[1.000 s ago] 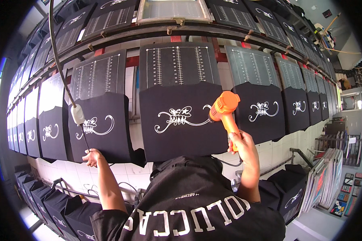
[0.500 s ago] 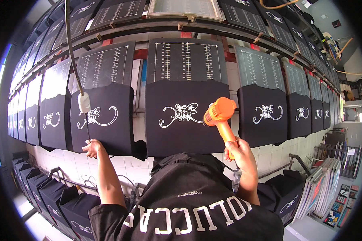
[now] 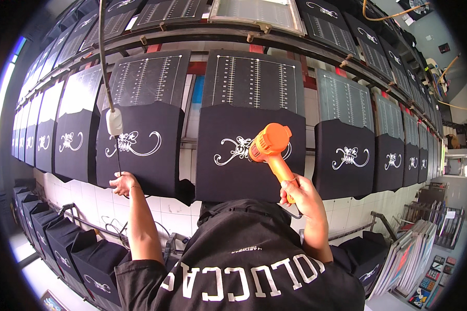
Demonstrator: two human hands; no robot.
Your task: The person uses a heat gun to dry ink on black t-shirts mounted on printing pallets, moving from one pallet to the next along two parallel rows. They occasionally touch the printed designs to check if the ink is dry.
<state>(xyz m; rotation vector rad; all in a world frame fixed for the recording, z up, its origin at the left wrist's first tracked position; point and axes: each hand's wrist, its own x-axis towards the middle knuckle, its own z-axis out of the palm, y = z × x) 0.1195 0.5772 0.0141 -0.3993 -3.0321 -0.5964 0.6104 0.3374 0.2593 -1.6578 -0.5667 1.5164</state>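
An orange heat gun (image 3: 275, 140) is gripped by its handle in my right hand (image 3: 305, 197). Its nozzle hangs over the white line print (image 3: 227, 151) on the black shirt (image 3: 249, 184) straight in front of me, hiding the print's middle. My left hand (image 3: 124, 184) is closed around the thin black power cord (image 3: 118, 155) at the lower edge of the neighbouring black shirt (image 3: 158, 173) on the left. Above that hand, the cord runs up into a white socket connector (image 3: 114, 122) on a hanging grey cable (image 3: 102, 57).
Printing boards (image 3: 254, 78) with ruled white scales stand in a row, dressed in similar printed shirts. Behind them runs a dark rail (image 3: 207, 37), with a framed screen (image 3: 257, 13) beyond. More shirts (image 3: 96, 264) sit at lower left. Stacked frames (image 3: 404, 256) lean at right.
The heat gun has swung left across the front shirt, from the print's right end toward its middle. My view has shifted slightly; my left hand keeps its place on the cord.
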